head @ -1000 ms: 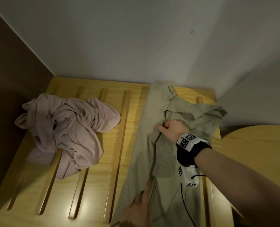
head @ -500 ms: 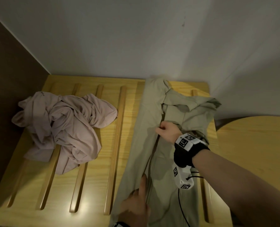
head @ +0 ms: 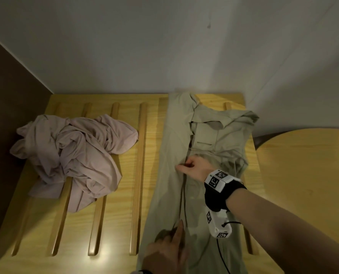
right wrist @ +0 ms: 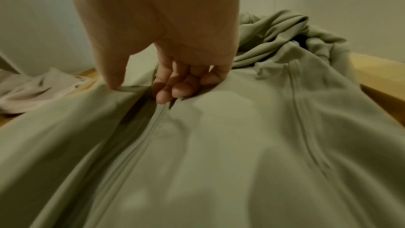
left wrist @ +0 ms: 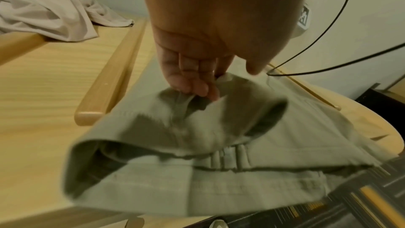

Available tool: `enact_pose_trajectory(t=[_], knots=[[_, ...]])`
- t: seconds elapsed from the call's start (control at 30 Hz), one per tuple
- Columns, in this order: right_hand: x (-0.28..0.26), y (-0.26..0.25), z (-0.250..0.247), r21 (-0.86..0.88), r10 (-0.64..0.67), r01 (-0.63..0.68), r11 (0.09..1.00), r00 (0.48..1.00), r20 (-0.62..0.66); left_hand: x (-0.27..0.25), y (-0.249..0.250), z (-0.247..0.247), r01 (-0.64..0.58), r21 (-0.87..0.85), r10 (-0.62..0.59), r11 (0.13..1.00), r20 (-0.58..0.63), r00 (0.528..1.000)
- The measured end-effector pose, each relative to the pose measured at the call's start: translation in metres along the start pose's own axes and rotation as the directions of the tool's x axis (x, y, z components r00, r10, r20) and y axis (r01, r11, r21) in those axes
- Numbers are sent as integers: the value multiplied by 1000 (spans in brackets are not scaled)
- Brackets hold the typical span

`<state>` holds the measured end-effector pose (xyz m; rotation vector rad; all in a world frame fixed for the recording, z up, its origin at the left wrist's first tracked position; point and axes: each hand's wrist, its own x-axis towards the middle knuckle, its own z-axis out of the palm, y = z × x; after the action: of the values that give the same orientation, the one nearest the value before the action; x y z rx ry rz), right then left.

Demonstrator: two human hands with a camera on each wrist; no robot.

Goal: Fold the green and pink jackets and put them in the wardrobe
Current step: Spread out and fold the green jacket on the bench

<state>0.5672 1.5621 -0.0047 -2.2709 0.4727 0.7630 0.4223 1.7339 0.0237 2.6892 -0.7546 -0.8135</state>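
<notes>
Straightening the green jacket (head: 200,175) along its zipper on the right of the slatted desk (head: 125,194): right hand (head: 194,168) pinching mid-front, left hand (head: 168,252) gripping the near hem. Best pulled taut, flaps aligned. Pink jacket (head: 71,155) crumpled at left, untouched.

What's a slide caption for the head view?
Both hands, right hand and left hand, pinch the green jacket's zipper line; pink jacket lies crumpled alongside.

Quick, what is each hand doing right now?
Left hand: pinching the green jacket near its hem.
Right hand: gripping the green jacket at the zipper.
</notes>
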Motion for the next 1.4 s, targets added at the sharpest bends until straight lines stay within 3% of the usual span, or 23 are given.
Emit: enact_pose_trajectory(t=[0.03,0.17,0.2,0.3,0.4,0.53,0.7,0.77,0.87,1.03,1.17,1.4], knots=[[-6,1,2,-32,-2,3,999,1000,29,1,-3,-2,34,-94,-31,995,26,999],[-27,10,20,-211,-37,65,975,990,138,16,-24,-1,47,-10,-43,999,267,963],[-32,15,24,-231,-42,75,970,989,143,21,-26,-5,31,24,-36,999,267,963],[-41,28,30,-215,-68,91,972,991,112,35,-28,-17,20,4,-20,1000,51,998],[-43,43,15,-61,-61,60,996,998,-6,61,-32,-35,84,-103,-97,991,-136,986],[-36,71,-27,163,-17,69,984,953,-302,106,-37,-63,157,-188,-181,970,-121,976],[-22,110,-81,346,187,-33,938,886,-423,159,-38,-99,157,-194,-184,968,-131,974],[-17,124,-96,403,290,-113,908,866,-409,179,-40,-113,222,-262,-255,939,-98,962],[-10,135,-107,456,338,-162,875,879,-337,202,-42,-125,288,-315,-324,904,-65,944],[-1,125,-107,449,284,-146,881,924,-257,220,-40,-129,344,-271,-365,899,-28,931],[11,113,-108,475,283,-144,868,930,-235,222,-43,-133,424,-226,-423,877,53,904],[27,104,-115,536,262,-124,835,946,-190,205,-37,-135,419,-178,-392,890,167,904]])
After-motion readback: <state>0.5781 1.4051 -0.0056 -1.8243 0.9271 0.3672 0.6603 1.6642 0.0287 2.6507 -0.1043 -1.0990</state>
